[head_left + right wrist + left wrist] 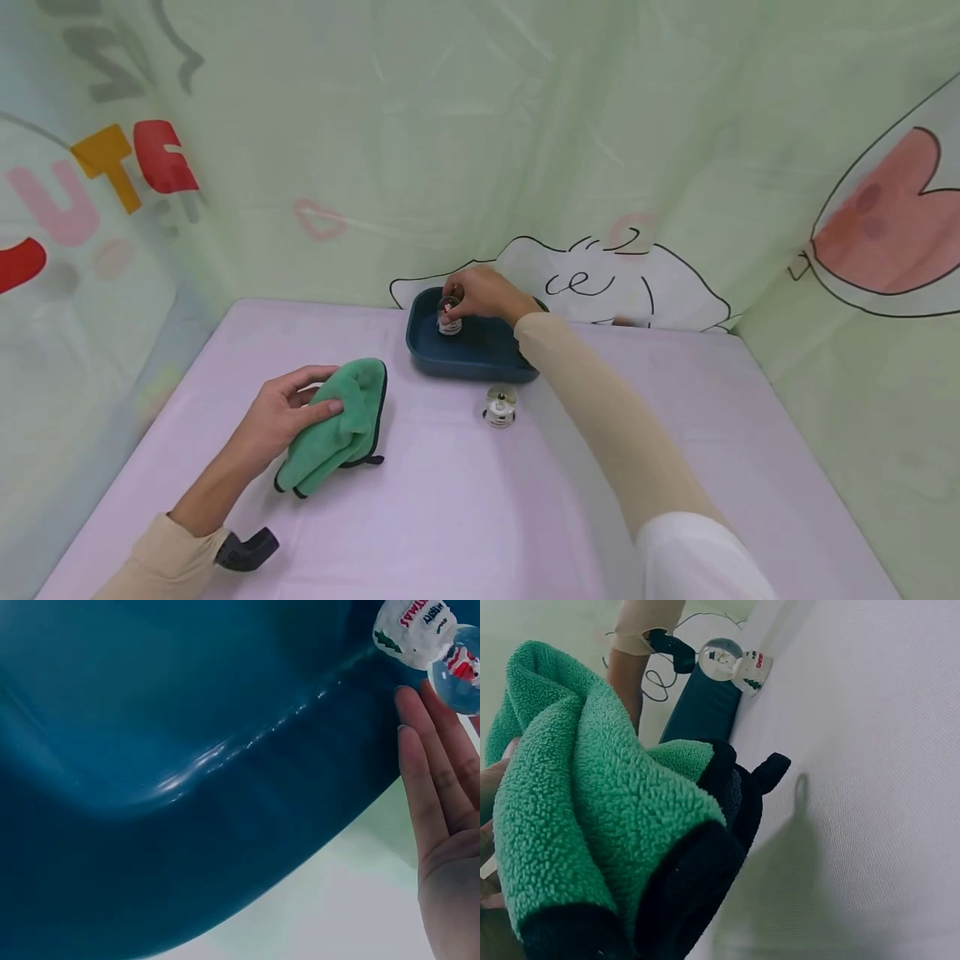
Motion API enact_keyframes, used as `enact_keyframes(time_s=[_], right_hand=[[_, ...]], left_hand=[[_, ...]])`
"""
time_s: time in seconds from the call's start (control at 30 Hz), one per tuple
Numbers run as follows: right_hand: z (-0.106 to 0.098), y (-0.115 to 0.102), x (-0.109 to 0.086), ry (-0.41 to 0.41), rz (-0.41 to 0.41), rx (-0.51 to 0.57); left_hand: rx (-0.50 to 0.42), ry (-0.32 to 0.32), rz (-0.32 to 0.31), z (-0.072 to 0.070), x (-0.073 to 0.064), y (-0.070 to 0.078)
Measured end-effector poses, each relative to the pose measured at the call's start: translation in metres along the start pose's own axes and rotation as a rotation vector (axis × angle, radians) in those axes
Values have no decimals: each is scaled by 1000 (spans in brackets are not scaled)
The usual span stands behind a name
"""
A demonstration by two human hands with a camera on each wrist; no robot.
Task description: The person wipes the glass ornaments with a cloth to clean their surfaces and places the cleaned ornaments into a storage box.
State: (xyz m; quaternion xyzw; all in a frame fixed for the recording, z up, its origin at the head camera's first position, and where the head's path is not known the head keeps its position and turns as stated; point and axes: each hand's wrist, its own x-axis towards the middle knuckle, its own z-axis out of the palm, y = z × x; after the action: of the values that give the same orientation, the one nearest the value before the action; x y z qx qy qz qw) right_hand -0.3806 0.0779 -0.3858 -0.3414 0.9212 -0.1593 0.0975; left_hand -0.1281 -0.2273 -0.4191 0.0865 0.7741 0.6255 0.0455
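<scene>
My left hand (288, 408) grips a folded green towel (337, 421) with black edging and a small black loop, held over the left side of the table. In the left wrist view the green towel (607, 802) fills much of the picture. Over the dark blue tray (472, 367), my right hand (487, 293) pinches a small snow globe (450, 321) by its glass ball. That globe (416, 631) has a white base with "Merry Christmas" lettering and a red figure inside. A second snow globe (500, 407), with a snowman inside, stands on the table just in front of the tray.
A pale lilac cloth covers the table (637, 450). Printed curtains (525, 150) hang behind it and along both sides. The tray stands near the table's back edge. A black wrist mount (247, 550) sticks out from my left sleeve.
</scene>
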Motion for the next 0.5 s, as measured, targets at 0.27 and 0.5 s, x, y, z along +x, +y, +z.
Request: enact_keyframes(time_s=[0.27,0.5], right_hand=[[-3,-5,-2,-88,26,-48],[-16,-7,-14,-109,-61,20]], left_hand=[[7,-3,10,5,4,1],[23,1,6,5,6,2]])
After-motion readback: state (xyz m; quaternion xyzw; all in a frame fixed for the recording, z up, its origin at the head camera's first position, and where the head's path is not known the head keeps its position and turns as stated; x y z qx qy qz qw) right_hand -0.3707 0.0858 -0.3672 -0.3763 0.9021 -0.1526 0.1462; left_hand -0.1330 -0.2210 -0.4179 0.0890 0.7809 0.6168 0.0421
